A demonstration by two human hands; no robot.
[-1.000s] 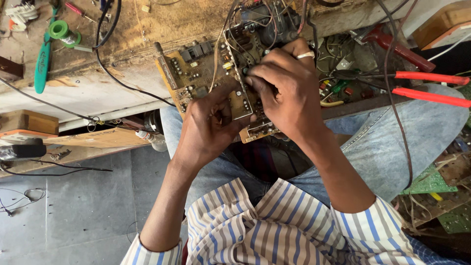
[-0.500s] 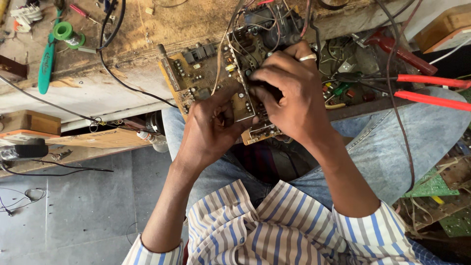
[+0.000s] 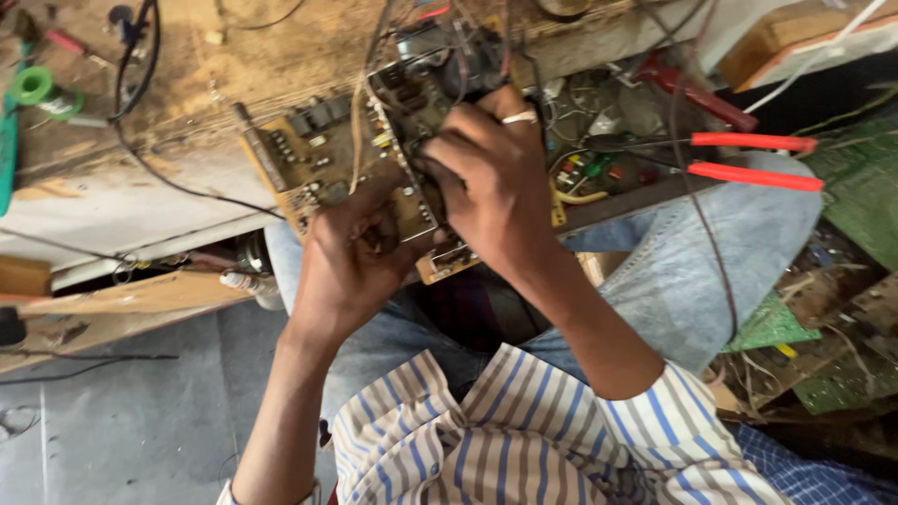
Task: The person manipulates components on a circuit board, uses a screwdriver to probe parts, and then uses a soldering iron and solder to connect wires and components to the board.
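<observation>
Both hands have barely shifted: left hand (image 3: 360, 257) and right hand (image 3: 491, 182) each grip the circuit board (image 3: 327, 159), lying crosswise.

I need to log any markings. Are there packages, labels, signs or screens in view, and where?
No packages, signs or screens show.
Circuit board: tan, crowded with parts, held by left hand and right hand; any markings are too small to tell.

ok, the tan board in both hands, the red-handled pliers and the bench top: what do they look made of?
Tan circuit board, held by left hand and right hand: looks like matte phenolic or paper laminate, judging by the flat brown face. Red-handled pliers: glossy red grips, likely plastic or rubber over dark metal. Worn bench top: rough, scuffed wood, grain and chips visible.
</observation>
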